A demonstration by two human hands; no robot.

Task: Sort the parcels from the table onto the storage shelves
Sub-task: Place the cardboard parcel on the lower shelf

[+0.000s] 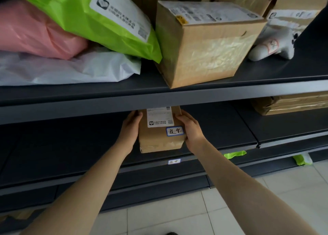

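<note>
Both hands (130, 128) (190, 129) forward, fingers (137, 116) curled inward.

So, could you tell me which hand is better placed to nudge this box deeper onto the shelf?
Probably the right hand: it grips the small box nearer its front corner, behind the load. The left hand sits further along the side.

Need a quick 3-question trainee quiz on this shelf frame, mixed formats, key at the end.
1. True or false: the small brown parcel is held with only the left hand.
2. Multiple choice: the green mailer bag on the upper shelf leans on: A) a pink bag B) a red crate C) a blue bin.
3. Fill in: the parcel's handwritten sticker matches the small tag on the edge of the ____ shelf.

Key: 1. False, the right hand grips the other side. 2. A. 3. lower.
</note>
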